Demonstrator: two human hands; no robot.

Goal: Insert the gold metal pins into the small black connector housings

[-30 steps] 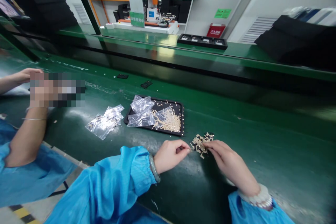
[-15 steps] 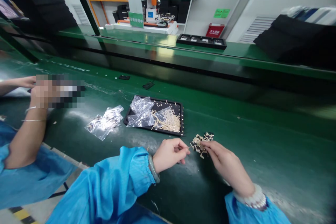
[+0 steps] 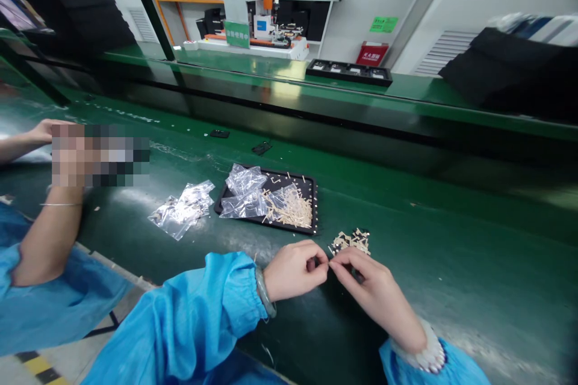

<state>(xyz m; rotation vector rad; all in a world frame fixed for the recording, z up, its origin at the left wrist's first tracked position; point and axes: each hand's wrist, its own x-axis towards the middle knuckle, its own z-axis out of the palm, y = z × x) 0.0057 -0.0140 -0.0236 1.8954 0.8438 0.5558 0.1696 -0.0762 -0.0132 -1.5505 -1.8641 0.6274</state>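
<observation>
Pinching one small tan piece point(image 3: 329, 263) between the fingertips of the left hand point(image 3: 293, 269) and right hand point(image 3: 368, 289), both grips clenched on it, just before the pile of pieces point(image 3: 351, 242) on the green table point(image 3: 451, 264). A slip could drop it among the pile. Beyond lie a black tray point(image 3: 311, 189), plastic bags point(image 3: 183, 209), and a co-worker's arm point(image 3: 47, 234).

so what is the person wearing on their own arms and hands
Both arms are in bright blue smock sleeves with gathered elastic cuffs. The left sleeve ends just short of a grey-green bangle on the wrist. The right sleeve shows only its cuff, with a bracelet of pale beads above it. The left hand and right hand are bare, with no gloves.
</observation>
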